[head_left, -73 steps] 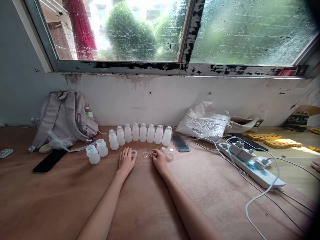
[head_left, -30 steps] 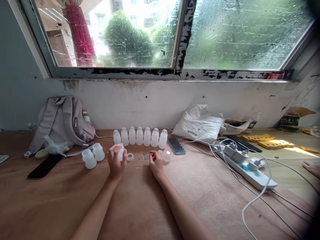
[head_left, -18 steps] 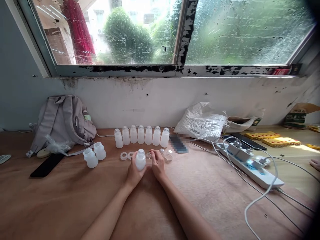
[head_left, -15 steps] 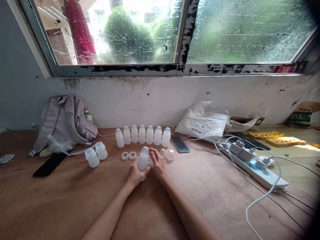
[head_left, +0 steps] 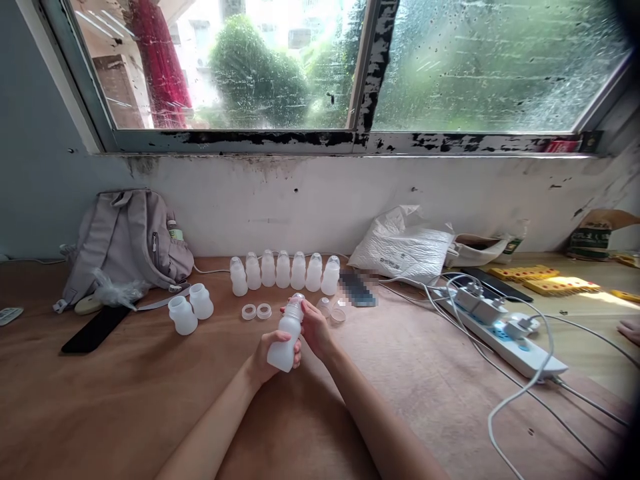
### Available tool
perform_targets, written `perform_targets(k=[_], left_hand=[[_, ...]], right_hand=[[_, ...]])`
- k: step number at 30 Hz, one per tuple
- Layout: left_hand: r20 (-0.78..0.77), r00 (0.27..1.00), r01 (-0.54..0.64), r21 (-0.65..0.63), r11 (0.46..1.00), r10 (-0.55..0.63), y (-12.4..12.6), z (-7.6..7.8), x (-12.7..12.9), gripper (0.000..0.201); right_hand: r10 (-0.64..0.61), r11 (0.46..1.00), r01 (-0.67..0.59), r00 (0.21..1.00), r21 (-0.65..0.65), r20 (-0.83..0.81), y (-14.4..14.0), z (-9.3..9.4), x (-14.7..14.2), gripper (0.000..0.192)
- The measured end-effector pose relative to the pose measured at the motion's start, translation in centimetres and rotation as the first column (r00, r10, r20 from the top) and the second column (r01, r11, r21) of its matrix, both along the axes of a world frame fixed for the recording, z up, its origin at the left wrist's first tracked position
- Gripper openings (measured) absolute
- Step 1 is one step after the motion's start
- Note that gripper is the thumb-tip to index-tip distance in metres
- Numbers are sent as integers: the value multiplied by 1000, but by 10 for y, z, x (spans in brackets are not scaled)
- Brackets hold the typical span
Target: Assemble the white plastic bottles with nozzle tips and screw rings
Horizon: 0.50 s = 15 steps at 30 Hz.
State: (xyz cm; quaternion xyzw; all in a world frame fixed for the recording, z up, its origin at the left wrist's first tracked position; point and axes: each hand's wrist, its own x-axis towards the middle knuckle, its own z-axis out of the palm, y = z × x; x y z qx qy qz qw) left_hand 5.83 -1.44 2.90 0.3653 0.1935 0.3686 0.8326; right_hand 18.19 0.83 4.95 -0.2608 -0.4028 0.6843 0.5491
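Note:
A frosted white baby bottle (head_left: 286,343) is held tilted above the table, its base toward me. My left hand (head_left: 264,357) wraps round its body. The fingers of my right hand (head_left: 316,327) close on the cap end at the top. Just beyond my hands lie two white rings (head_left: 257,311), a small clear dome cap (head_left: 324,307) and a clear round piece (head_left: 339,315). Several capped bottles (head_left: 283,270) stand in a row farther back. To the left are two open bottles without tops (head_left: 184,316).
A grey backpack (head_left: 127,240) and a black phone-like slab (head_left: 97,330) occupy the left. On the right are a silver padded bag (head_left: 403,247), a power strip (head_left: 500,330) with loose cables and yellow blocks (head_left: 560,285). Part of another person's hand (head_left: 629,330) shows at the right edge.
The bottle has tipped so its base swings toward me and its top away. My right hand has moved from beside the bottle onto its cap end.

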Motion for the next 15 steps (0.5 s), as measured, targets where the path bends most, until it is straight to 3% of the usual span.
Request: perform_targets(k=[4, 7, 9, 11, 13, 15], left_hand=[[188, 978, 104, -50, 993, -93, -2, -5, 0, 36], [233, 944, 242, -4, 970, -234, -9, -7, 0, 40], [211, 945, 251, 22, 968, -250, -12, -8, 1, 39], [175, 968, 179, 18, 984, -179, -14, -8, 4, 37], [120, 989, 89, -4, 996, -88, -13, -8, 7, 33], [64, 998, 12, -28, 1000, -10, -11, -9, 9, 31]], right_hand=[[1, 1000, 0, 1000, 23, -24, 8, -1, 8, 32], [-240, 968, 237, 970, 84, 29, 20, -3, 26, 34], [-537, 836, 507, 835, 209, 120, 27, -6, 41, 32], [-778, 624, 708, 605, 331, 172, 32, -9, 57, 34], [-901, 431, 803, 357, 412, 247, 35, -15, 70, 36], [-910, 344, 828, 177, 443, 374, 38, -22, 81, 38]])
